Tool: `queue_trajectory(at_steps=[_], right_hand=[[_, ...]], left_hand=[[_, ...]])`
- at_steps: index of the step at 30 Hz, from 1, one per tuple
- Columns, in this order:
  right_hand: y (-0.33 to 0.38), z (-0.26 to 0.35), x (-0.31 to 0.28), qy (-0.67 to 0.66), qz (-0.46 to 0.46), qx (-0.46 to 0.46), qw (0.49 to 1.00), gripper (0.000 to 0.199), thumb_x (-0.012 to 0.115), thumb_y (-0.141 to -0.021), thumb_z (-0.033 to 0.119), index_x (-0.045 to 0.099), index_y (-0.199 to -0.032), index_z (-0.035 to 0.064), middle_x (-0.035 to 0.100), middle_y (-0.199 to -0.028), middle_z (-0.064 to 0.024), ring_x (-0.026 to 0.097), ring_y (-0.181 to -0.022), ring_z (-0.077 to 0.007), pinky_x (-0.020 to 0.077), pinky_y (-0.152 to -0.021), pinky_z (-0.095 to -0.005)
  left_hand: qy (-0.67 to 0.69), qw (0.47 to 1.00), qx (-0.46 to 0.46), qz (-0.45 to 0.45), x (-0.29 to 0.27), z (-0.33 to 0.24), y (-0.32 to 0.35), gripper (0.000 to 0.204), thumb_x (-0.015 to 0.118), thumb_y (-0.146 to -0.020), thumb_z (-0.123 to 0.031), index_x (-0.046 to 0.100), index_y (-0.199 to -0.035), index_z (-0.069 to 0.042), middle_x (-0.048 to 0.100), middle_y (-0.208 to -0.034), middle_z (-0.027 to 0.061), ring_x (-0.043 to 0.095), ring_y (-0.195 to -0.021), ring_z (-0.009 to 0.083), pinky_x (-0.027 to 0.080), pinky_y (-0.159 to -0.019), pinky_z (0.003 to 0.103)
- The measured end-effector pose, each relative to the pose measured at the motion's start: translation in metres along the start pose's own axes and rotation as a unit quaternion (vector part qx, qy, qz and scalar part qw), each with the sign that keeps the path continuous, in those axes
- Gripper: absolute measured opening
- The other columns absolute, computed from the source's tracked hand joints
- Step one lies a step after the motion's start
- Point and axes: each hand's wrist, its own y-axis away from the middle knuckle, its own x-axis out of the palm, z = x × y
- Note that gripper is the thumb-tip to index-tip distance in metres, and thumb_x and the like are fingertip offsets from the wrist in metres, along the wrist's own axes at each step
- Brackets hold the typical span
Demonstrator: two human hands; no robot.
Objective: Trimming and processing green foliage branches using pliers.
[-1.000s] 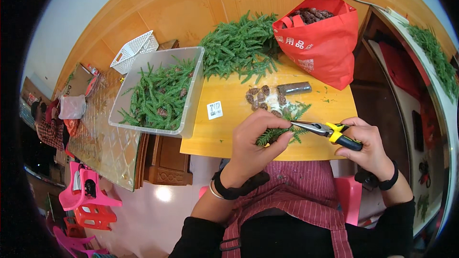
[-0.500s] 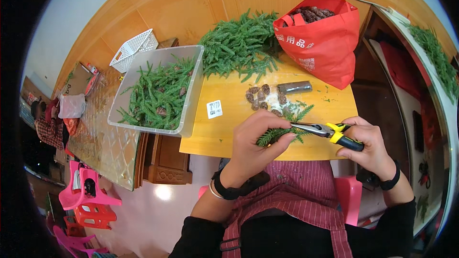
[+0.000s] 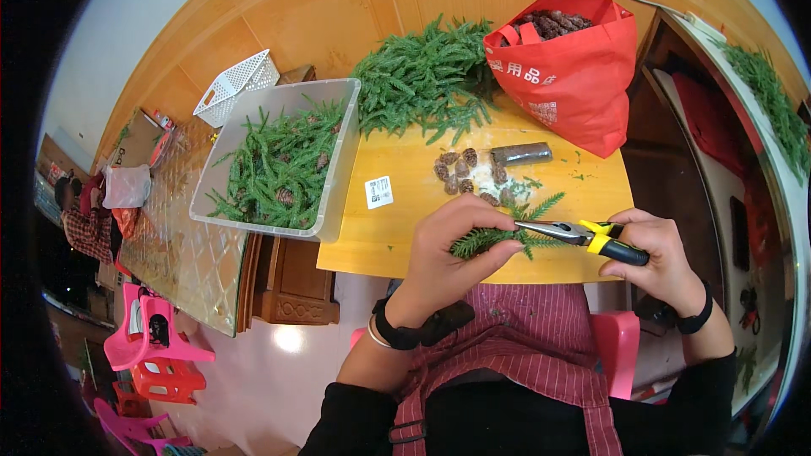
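Little has shifted: our left hand (image 3: 460, 241) still pinches the green sprig (image 3: 498, 238), long axis pointing across toward our right hand (image 3: 650, 257), fist closed around yellow-handled pliers (image 3: 583, 236) whose tips meet it.

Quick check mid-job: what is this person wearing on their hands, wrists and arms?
Both hands are bare, no gloves. The left hand has a black wristband with a thin light bangle beside it; the right hand has a black wrist strap. Black long sleeves cover both forearms, pushed back from the wrists.
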Motion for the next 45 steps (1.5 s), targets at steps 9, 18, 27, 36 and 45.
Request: queue_trajectory(at_steps=[9, 18, 27, 36, 45], right_hand=[[-0.006, 0.011, -0.026, -0.258, 0.200, 0.305, 0.895, 0.025, 0.077, -0.067, 0.020, 0.060, -0.072, 0.0017, 0.060, -0.064, -0.0047, 0.047, -0.050, -0.0062, 0.0373, -0.046, -0.0196], [-0.010, -0.018, -0.037, -0.452, 0.333, 0.345, 0.752, 0.019, 0.062, -0.081, 0.016, 0.059, -0.084, -0.0029, 0.059, -0.063, -0.0033, 0.044, -0.048, -0.0043, 0.0392, -0.048, -0.0199], [-0.014, -0.002, -0.041, -0.428, 0.403, 0.276, 0.761, 0.030, 0.064, -0.080, 0.019, 0.062, -0.098, -0.0049, 0.065, -0.092, -0.0099, 0.056, -0.093, -0.0193, 0.0390, -0.087, -0.0294], [0.003, 0.004, -0.038, -0.499, 0.362, 0.234, 0.752, 0.034, 0.054, -0.087, 0.024, 0.059, -0.094, -0.0087, 0.063, -0.099, -0.0169, 0.056, -0.090, -0.0166, 0.0392, -0.085, -0.0267], [0.013, 0.008, -0.039, -0.598, 0.359, 0.229, 0.679, 0.032, 0.052, -0.088, 0.021, 0.060, -0.100, -0.0076, 0.066, -0.092, -0.0099, 0.055, -0.099, -0.0200, 0.0366, -0.091, -0.0305]], left_hand=[[0.009, 1.000, -0.005, 0.030, -0.003, 0.002, -0.002, 0.025, 0.071, -0.066, 0.002, 0.062, -0.089, -0.001, 0.060, -0.082, 0.0077, 0.057, -0.076, 0.0174, 0.044, -0.066, 0.025], [0.042, 0.994, 0.068, 0.081, -0.002, 0.001, -0.006, 0.024, 0.071, -0.064, 0.002, 0.064, -0.087, -0.002, 0.061, -0.082, 0.0081, 0.057, -0.077, 0.0211, 0.045, -0.069, 0.029], [0.004, 0.998, 0.048, 0.046, -0.009, 0.000, -0.005, 0.021, 0.071, -0.064, 0.002, 0.063, -0.082, -0.003, 0.061, -0.080, 0.0076, 0.057, -0.077, 0.0206, 0.045, -0.069, 0.029], [0.051, 0.994, 0.061, 0.075, -0.008, -0.009, -0.009, 0.021, 0.072, -0.064, 0.000, 0.063, -0.082, -0.003, 0.062, -0.081, 0.0072, 0.057, -0.078, 0.0205, 0.045, -0.070, 0.029], [0.075, 0.993, 0.072, 0.061, -0.012, -0.012, -0.008, 0.021, 0.073, -0.064, -0.002, 0.063, -0.083, -0.002, 0.061, -0.082, 0.0087, 0.055, -0.077, 0.0194, 0.044, -0.070, 0.030]])
